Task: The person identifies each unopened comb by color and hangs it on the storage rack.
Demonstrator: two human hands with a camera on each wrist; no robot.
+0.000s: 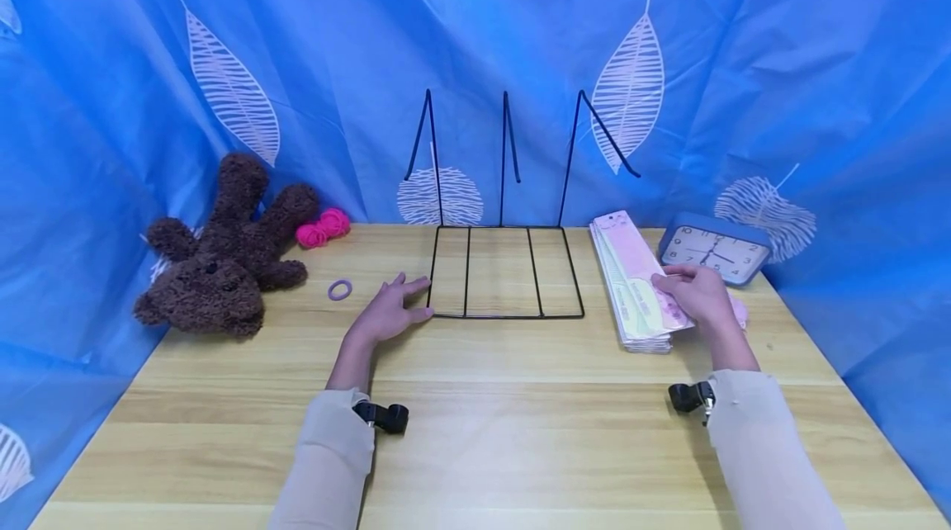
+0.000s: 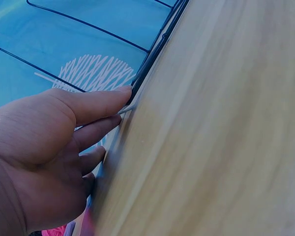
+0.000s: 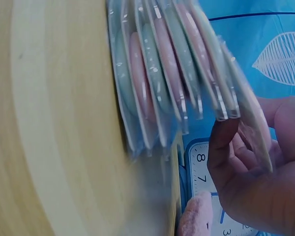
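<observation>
A black wire rack [image 1: 507, 317] stands at the back middle, with three bent uprights. My left hand [image 1: 389, 311] is at its front left corner, fingers fairly straight. In the left wrist view the left thumb [image 2: 101, 105] reaches the rack's corner. To the right lies a stack of flat, clear-wrapped pink and green packets [image 1: 627, 311]. My right hand [image 1: 698, 295] pinches the top pink packet [image 1: 631, 249] by its near right edge. In the right wrist view that packet [image 3: 250, 110] is between thumb and fingers, its near end tilted away from the layered stack [image 3: 152, 73].
A blue clock [image 1: 715, 249] leans behind the right hand, with a small pink fuzzy thing [image 3: 196, 216] by it. At left are a brown teddy bear [image 1: 215, 266], pink yarn [image 1: 324, 229] and a purple ring [image 1: 339, 290]. A blue curtain [image 1: 342, 59] hangs behind the wooden table [image 1: 520, 431].
</observation>
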